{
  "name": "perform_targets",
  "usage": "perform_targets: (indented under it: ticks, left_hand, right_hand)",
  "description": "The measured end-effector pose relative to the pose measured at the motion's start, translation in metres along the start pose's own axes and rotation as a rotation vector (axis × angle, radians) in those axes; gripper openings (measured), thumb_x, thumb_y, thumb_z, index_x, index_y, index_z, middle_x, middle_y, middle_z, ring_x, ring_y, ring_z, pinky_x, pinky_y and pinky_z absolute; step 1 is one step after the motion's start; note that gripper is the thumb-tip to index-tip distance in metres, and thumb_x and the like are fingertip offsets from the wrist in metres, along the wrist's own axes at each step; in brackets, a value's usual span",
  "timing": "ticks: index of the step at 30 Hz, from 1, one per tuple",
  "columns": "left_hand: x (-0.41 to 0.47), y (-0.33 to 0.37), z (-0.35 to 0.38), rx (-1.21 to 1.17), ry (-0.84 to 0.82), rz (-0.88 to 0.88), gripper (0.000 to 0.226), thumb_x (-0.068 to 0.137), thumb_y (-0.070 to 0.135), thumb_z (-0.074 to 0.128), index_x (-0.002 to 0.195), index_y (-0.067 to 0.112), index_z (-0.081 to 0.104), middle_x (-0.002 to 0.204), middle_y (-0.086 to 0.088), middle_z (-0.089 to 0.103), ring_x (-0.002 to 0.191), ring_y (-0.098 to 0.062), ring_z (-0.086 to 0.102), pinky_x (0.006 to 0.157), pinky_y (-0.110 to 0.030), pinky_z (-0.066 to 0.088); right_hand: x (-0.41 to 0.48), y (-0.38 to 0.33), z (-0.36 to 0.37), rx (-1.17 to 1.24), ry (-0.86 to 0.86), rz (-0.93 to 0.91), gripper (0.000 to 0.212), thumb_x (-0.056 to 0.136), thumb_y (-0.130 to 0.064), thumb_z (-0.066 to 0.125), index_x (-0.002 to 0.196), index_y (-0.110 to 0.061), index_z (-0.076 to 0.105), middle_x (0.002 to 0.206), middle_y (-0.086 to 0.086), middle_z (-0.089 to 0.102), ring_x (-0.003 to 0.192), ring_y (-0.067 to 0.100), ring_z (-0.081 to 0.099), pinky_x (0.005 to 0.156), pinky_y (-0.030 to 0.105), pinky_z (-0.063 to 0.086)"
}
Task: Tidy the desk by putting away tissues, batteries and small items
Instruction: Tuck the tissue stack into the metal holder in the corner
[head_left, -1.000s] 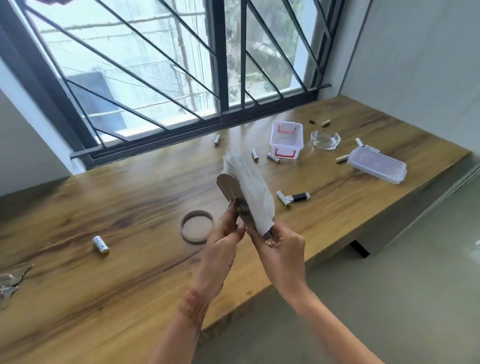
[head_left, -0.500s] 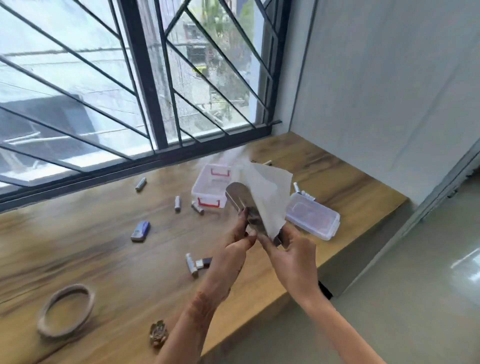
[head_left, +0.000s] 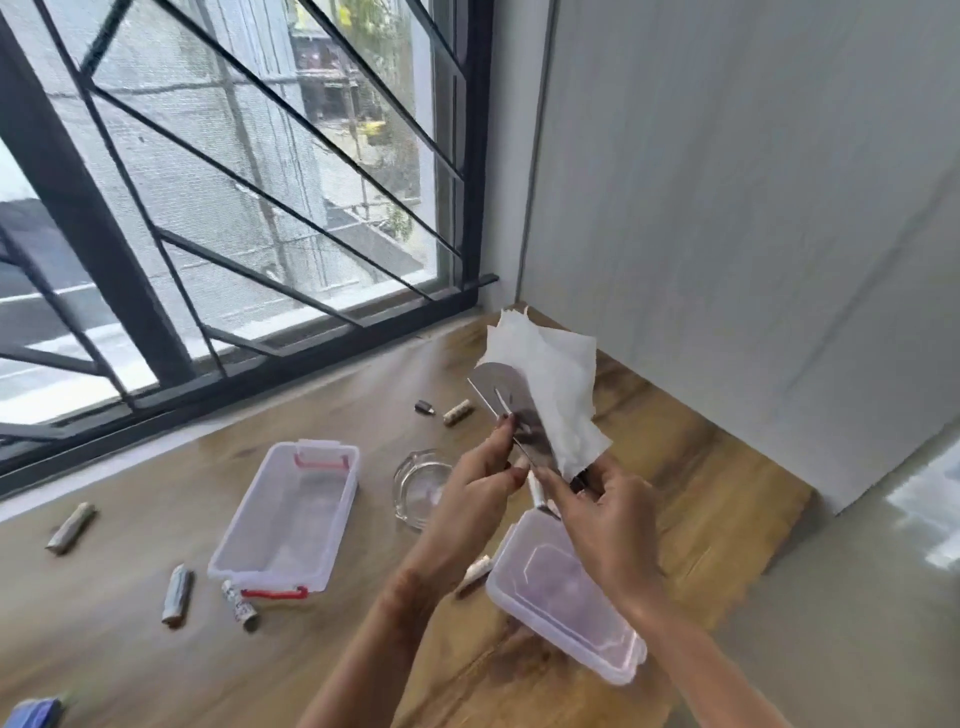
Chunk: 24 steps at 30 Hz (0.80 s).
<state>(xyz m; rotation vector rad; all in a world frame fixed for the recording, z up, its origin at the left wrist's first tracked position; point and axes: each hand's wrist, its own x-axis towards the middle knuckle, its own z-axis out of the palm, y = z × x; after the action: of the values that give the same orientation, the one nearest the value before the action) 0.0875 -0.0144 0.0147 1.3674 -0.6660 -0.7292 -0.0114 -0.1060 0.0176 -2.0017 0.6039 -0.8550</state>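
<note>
Pinching a flat, shiny metal holder (head_left: 506, 402) by its thin edge with the left hand (head_left: 475, 478), fingertips curled onto the plate. Gripping the lower end of the same holder with the right hand (head_left: 605, 512), fingers wrapped round it, just beside the left. Held up in the air above the wooden surface (head_left: 130, 649), near its right end.

Pressed against the holder's far face: a white tissue (head_left: 553, 374), creased and crumpled, ragged along its top edge, rising past the rounded metal tip and trailing down to the right hand.

Directly beneath the hands, lying on the wood: a clear plastic lid (head_left: 563, 592), a glass ashtray (head_left: 418, 491) partly hidden by the left hand, and a battery (head_left: 475, 571) just beside the lid's left edge.

Further left, an open clear box (head_left: 288, 519) with red latches. Scattered around it, more batteries (head_left: 176, 595), lying flat and apart from one another.

Beyond, a barred window (head_left: 208, 208) and a grey wall (head_left: 727, 208).
</note>
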Motion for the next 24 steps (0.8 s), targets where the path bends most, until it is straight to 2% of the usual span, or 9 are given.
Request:
perform_targets:
  ticks: [2,5,8,11,16,18,20,22,24]
  left_hand:
    - [0.036,-0.003,0.002,0.006,-0.043,-0.005,0.057,0.084,0.013,0.049,0.140,0.012,0.039,0.145,0.001,0.043,0.134,-0.007,0.037,0.113,-0.028,0.030]
    - [0.082,-0.005,0.008,0.011,-0.043,-0.028,0.045,0.089,0.004,0.045,0.132,0.016,0.049,0.134,0.004,0.054,0.119,0.003,0.050,0.103,-0.017,0.038]
    - [0.128,-0.010,0.012,0.106,-0.033,-0.031,0.046,0.085,0.012,0.046,0.130,0.019,0.052,0.138,0.009,0.049,0.126,0.000,0.044,0.109,-0.023,0.032]
    - [0.170,-0.015,0.015,0.149,0.017,-0.060,0.042,0.093,0.004,0.044,0.133,0.017,0.046,0.133,0.014,0.041,0.128,-0.003,0.040,0.106,-0.017,0.030]
    - [0.234,-0.032,0.020,0.168,0.051,-0.084,0.033,0.092,0.005,0.042,0.117,0.012,0.062,0.125,0.011,0.055,0.123,-0.007,0.047,0.112,-0.031,0.031]
    - [0.260,-0.037,0.024,0.148,0.086,-0.112,0.032,0.092,0.005,0.041,0.112,0.013,0.064,0.114,0.021,0.058,0.113,0.002,0.050,0.105,-0.020,0.035]
    - [0.281,-0.038,0.029,0.111,0.106,-0.143,0.033,0.092,-0.001,0.038,0.112,0.007,0.063,0.098,0.030,0.054,0.092,0.016,0.052,0.084,-0.003,0.038]
    - [0.299,-0.040,0.033,0.097,0.121,-0.171,0.033,0.092,-0.004,0.036,0.113,0.001,0.061,0.090,0.028,0.051,0.077,0.018,0.050,0.068,0.003,0.038]
    - [0.314,-0.042,0.034,0.107,0.142,-0.193,0.032,0.093,-0.003,0.036,0.109,0.007,0.061,0.087,0.030,0.048,0.072,0.019,0.049,0.066,0.002,0.037]
  right_hand:
    - [0.029,0.015,0.003,0.031,0.006,0.032,0.034,0.078,-0.026,0.071,0.108,-0.013,0.066,0.078,-0.013,0.069,0.066,0.002,0.065,0.058,0.016,0.051]
    - [0.067,0.035,0.006,0.025,0.039,0.044,0.029,0.077,-0.016,0.073,0.105,-0.010,0.067,0.076,-0.018,0.066,0.066,-0.003,0.064,0.058,0.009,0.048]
    - [0.104,0.057,0.010,0.005,0.069,0.060,0.022,0.076,-0.015,0.075,0.095,-0.007,0.069,0.068,-0.020,0.062,0.055,-0.007,0.057,0.050,0.004,0.040]
    - [0.141,0.083,0.016,0.031,0.083,0.093,0.016,0.077,-0.016,0.074,0.090,-0.010,0.068,0.066,-0.017,0.061,0.058,-0.002,0.060,0.051,0.005,0.040]
    - [0.202,0.128,0.032,0.073,0.048,0.117,0.019,0.079,-0.018,0.072,0.095,-0.010,0.068,0.081,-0.004,0.068,0.068,-0.005,0.059,0.062,0.009,0.043]
    - [0.228,0.145,0.038,0.061,0.044,0.117,0.018,0.079,-0.019,0.072,0.093,-0.008,0.068,0.078,-0.002,0.066,0.061,-0.010,0.055,0.058,0.004,0.039]
    - [0.251,0.161,0.045,0.059,0.026,0.132,0.022,0.081,-0.021,0.071,0.095,-0.005,0.067,0.078,0.000,0.065,0.060,-0.005,0.054,0.057,0.002,0.038]
    - [0.270,0.174,0.051,0.085,-0.004,0.142,0.023,0.082,-0.021,0.069,0.099,-0.005,0.067,0.078,-0.001,0.065,0.062,-0.003,0.053,0.059,0.002,0.039]
    - [0.285,0.184,0.056,0.087,-0.002,0.143,0.020,0.083,-0.017,0.068,0.096,-0.002,0.067,0.071,-0.007,0.061,0.059,-0.008,0.052,0.057,0.003,0.037]
